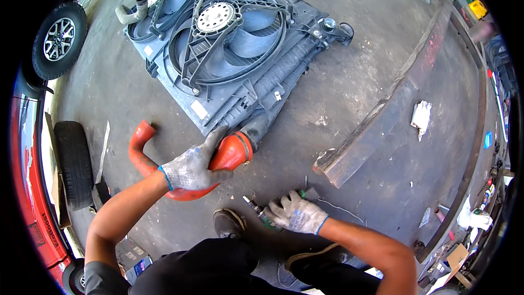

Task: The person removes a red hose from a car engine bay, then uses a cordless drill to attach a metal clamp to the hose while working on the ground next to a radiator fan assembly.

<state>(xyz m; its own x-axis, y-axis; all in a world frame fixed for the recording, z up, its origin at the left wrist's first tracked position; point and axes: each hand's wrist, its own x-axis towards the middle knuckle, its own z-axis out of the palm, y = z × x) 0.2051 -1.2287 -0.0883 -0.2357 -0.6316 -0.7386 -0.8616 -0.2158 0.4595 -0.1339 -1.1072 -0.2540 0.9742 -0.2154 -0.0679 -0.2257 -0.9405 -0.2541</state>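
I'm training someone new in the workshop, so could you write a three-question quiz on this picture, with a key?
1. Which of the person's hands is on the orange hose?
2. True or false: the fan unit lying on the floor has three fans.
3. Where is the metal clamp? A: inside a fan. B: around the hose. C: between the fans.

Key:
1. The left hand.
2. False; two fans show.
3. B.

At left, a red truck with a black tyre near it. At right, a rusty beam on the grey floor, a crumpled white packet beyond.
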